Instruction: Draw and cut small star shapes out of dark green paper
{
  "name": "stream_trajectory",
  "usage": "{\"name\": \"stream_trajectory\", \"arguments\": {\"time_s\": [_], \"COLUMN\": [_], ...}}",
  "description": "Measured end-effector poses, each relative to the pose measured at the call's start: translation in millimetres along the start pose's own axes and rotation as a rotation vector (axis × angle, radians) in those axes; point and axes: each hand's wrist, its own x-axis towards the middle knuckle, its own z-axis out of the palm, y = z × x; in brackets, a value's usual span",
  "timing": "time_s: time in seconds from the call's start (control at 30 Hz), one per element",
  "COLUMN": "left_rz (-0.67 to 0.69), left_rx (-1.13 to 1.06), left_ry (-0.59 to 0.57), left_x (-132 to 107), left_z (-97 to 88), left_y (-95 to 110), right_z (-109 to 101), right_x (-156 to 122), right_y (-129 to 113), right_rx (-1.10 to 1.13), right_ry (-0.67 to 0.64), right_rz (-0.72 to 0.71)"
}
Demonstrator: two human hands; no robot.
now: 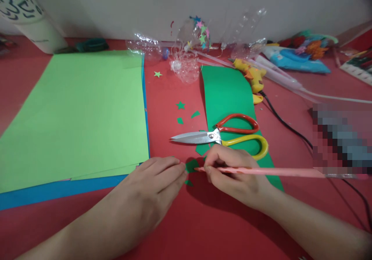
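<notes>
My right hand [232, 173] is closed around a pink pencil [273, 171], whose tip touches a small green paper piece [192, 166]. Flat on the red table, my left hand [157, 188] has its fingers stretched out, and the fingertips press the left edge of that piece. Just beyond my right hand lie scissors [213, 136] with one red and one yellow handle, their blades together. They rest partly on a dark green sheet [228, 93]. A green paper star [180, 105] and several green scraps [195, 114] lie beyond my hands.
Light green sheets [87, 109] over blue paper [58, 194] cover the left side. Clear plastic pieces [186, 64] and a yellow tool [252, 74] with a black cord [279, 114] sit at the back. A blue packet [302, 60] is back right; a white cylinder [37, 27], back left.
</notes>
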Motion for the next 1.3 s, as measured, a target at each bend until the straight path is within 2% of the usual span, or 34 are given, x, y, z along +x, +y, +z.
{"name": "stream_trajectory", "arguments": {"time_s": [0.77, 1.3], "left_rz": [0.006, 0.004], "left_rx": [0.011, 0.027], "left_ry": [-0.009, 0.003], "left_x": [2.2, -0.3], "left_z": [0.4, 0.2], "left_y": [-0.4, 0.6], "right_z": [2.8, 4.2], "right_x": [0.6, -1.1], "right_y": [-1.7, -0.3], "right_rx": [-0.017, -0.029], "right_ry": [-0.016, 0.079], "right_rz": [-0.01, 0.051]}}
